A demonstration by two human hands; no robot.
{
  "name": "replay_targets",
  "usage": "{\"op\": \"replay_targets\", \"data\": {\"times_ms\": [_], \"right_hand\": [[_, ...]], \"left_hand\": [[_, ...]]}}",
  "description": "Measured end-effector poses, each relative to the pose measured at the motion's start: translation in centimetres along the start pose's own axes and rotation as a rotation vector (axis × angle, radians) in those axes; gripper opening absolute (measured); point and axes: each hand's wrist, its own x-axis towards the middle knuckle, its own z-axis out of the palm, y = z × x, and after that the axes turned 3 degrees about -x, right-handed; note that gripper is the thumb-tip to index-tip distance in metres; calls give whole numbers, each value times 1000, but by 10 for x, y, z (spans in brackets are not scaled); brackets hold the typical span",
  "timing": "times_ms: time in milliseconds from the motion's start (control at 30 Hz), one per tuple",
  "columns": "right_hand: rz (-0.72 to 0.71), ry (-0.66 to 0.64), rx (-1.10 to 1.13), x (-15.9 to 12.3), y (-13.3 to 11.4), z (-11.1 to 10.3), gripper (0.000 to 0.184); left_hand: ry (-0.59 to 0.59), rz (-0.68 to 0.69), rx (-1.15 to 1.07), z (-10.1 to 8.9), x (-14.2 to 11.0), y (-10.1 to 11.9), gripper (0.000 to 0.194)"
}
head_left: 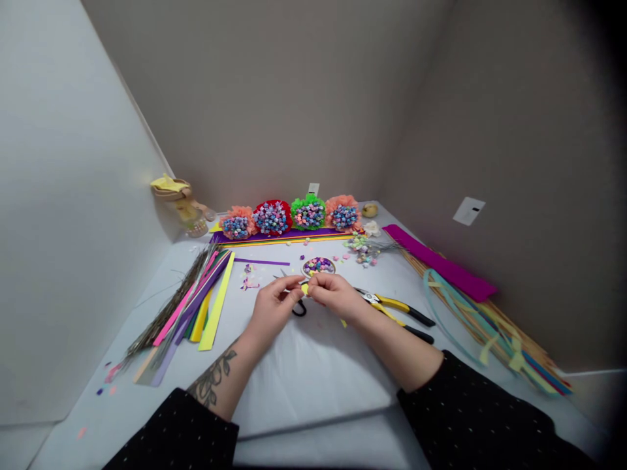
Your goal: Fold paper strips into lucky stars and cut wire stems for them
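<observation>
A small yellow piece of paper [304,288] is pinched between my two hands above the middle of the table. My left hand [275,301] has thumb and forefinger closed at its left side. From the right, the closed fingertips of my right hand [334,294] grip the same piece. Below and behind the hands lie scissors with a black handle [300,309], partly hidden. Just beyond my fingers stands a small round bowl [334,269] full of tiny coloured folded paper stars. Yellow-handled pliers [392,307] rest beside my right wrist.
On the left lie paper strips [215,307] and a bundle of thin wires [169,303]. Several crepe-paper bouquets [308,213] line the back. A magenta sheet [441,264] and wooden sticks [490,313] lie along the right wall. A basket-topped jar [183,205] stands back left.
</observation>
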Motion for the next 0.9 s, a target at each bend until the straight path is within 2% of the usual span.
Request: {"op": "replay_targets", "data": {"times_ms": [100, 233, 467, 667, 733, 900], "right_hand": [[-44, 54, -102, 0, 0, -1, 17], [-42, 30, -190, 2, 3, -1, 15], [-71, 13, -218, 5, 10, 3, 21], [-171, 41, -267, 4, 9, 4, 20], [-223, 116, -300, 4, 8, 3, 18], [-424, 523, -560, -1, 6, 5, 20]], "left_hand": [[-20, -125, -66, 0, 2, 0, 23], [-85, -158, -20, 0, 3, 3, 21], [-60, -96, 33, 1, 3, 2, 17], [-72, -38, 23, 0, 4, 1, 19], [-71, -14, 19, -2, 3, 2, 20], [-28, 48, 7, -3, 1, 4, 20]]}}
